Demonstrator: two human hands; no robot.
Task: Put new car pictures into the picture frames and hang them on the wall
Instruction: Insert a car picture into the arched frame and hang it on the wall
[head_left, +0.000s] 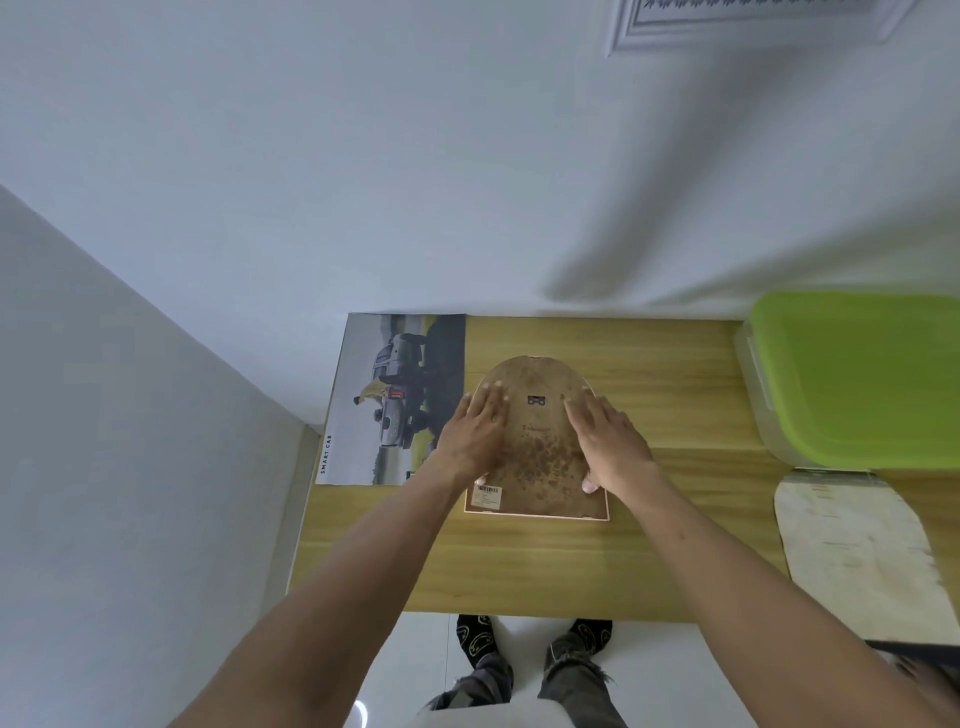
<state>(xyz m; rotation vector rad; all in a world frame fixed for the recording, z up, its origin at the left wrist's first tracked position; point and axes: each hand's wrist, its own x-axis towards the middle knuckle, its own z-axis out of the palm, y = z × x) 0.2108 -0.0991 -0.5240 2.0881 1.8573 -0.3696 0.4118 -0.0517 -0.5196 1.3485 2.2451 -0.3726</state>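
An arch-topped picture frame (535, 447) lies face down on the wooden table (519, 561), its brown, stained backing board up, with a small metal hanger near the top and a barcode label at its lower left. My left hand (475, 431) rests flat on the board's left side, fingers spread. On the board's right side presses my right hand (608, 441), its thumb hooked at the frame's right edge. A car picture (395, 400) showing a grey pickup and the words SMART CAB lies flat to the left, partly under the frame.
A clear storage box with a green lid (857, 374) stands at the table's back right. An arch-shaped whitish sheet (852, 545) lies at the right front. White walls bound the table at the back and left. A white frame (753, 21) hangs high on the wall.
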